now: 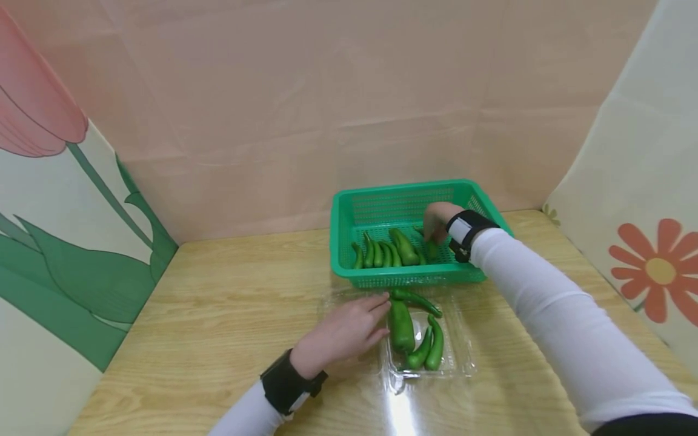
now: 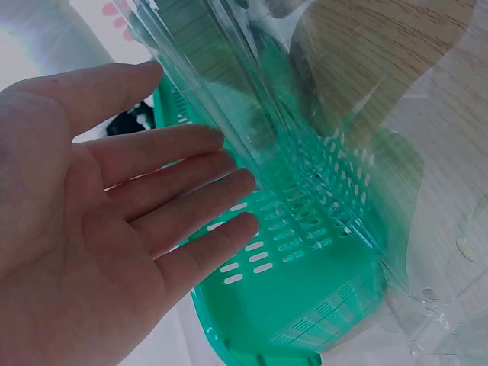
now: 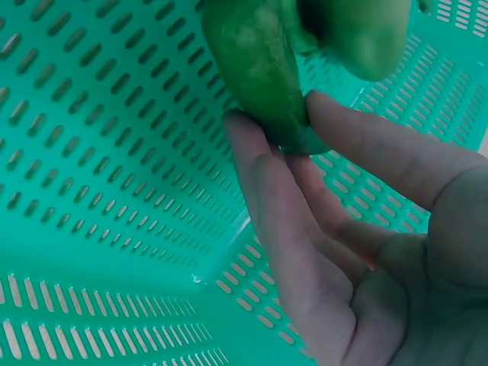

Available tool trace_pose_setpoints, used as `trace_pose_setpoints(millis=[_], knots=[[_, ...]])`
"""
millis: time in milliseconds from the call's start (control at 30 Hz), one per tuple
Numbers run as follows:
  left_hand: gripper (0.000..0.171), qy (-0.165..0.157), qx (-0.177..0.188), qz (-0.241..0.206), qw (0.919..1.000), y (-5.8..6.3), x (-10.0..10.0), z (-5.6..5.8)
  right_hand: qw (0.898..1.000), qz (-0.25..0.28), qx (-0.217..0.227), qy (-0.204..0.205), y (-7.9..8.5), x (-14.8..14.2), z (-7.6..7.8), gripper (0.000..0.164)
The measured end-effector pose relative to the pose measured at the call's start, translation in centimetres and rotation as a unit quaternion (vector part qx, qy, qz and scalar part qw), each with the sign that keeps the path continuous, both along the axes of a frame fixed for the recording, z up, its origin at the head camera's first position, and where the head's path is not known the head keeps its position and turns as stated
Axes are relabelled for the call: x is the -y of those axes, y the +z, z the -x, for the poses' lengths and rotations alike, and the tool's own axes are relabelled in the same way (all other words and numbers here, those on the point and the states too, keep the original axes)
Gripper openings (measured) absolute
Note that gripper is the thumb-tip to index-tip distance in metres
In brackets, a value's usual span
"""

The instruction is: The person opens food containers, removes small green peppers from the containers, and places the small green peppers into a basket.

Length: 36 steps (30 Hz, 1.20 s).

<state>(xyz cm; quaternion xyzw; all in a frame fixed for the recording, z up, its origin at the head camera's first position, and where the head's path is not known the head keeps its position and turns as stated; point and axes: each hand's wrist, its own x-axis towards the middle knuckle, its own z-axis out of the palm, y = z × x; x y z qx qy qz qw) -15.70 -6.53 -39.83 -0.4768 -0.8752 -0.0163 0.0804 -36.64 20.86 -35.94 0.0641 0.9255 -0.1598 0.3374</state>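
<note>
1 pale wood-grain surface point(image 1: 245, 290) is carrying everything; its smoothness could be letting light plastic slide if a hand knocks it. Standing on it, the green, perforated, rectangular plastic basket point(image 1: 414, 274) is holding a row of slim green peppers point(image 1: 386, 254), and the right wrist's black band point(image 1: 473, 225) is hanging over its right side, so a low lift could be catching the rim and dragging the basket.

Just in front, the clear, thin-walled plastic container point(image 1: 448, 351) is lying with 4 green peppers inside; being flimsy, it could be tipping or skidding under a sideways push.

The left hand point(image 1: 346, 330) is lying at the container's left side, its fingers extended and its grip holding nothing; whether the fingertips are touching the plastic, I cannot tell. With nothing clamped, it could be failing to steady the container.

Inside the basket, the right hand point(image 1: 440, 221) is pinching 1 glossy green pepper point(image 3: 255, 72) near its end between thumb and fingers. That end-hold could be letting the smooth skin slip or the pepper swing against its neighbours.

Smaller still, the long, curved green pepper point(image 1: 417, 300) is lying near the left fingertips, where a stray nudge could be shifting it.
</note>
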Motion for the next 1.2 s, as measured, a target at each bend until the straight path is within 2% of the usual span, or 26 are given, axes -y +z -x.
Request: trace_pose_setpoints(millis=[233, 467, 667, 833, 967, 1200], knots=[[0.051, 0.003, 0.001, 0.002, 1.0000, 0.0, 0.0, 0.0, 0.999, 0.000, 0.016, -0.032, -0.2, 0.1, 0.1, 0.044], [0.050, 0.000, 0.002, -0.003, 1.0000, -0.1, 0.0, 0.0, 0.998, -0.031, 0.044, -0.012, -0.7, 0.2, 0.2, 0.039], [0.050, -0.001, -0.001, -0.006, 1.0000, 0.0, -0.1, 0.1, 0.995, -0.035, 0.068, -0.057, -1.0, 0.2, 0.5, 0.040], [0.050, -0.001, 0.002, -0.004, 1.0000, -0.1, -0.2, 0.1, 0.995, -0.029, 0.065, -0.069, -1.0, 0.1, 0.5, 0.047], [0.050, 0.000, 0.003, -0.004, 1.0000, 0.0, -0.2, 0.1, 0.996, -0.027, 0.058, -0.068, -1.0, 0.0, 0.5, 0.053], [0.050, 0.001, 0.007, -0.002, 1.0000, 0.1, -0.2, 0.1, 0.995, -0.049, 0.074, -0.039, -1.0, 0.1, 0.6, 0.053]])
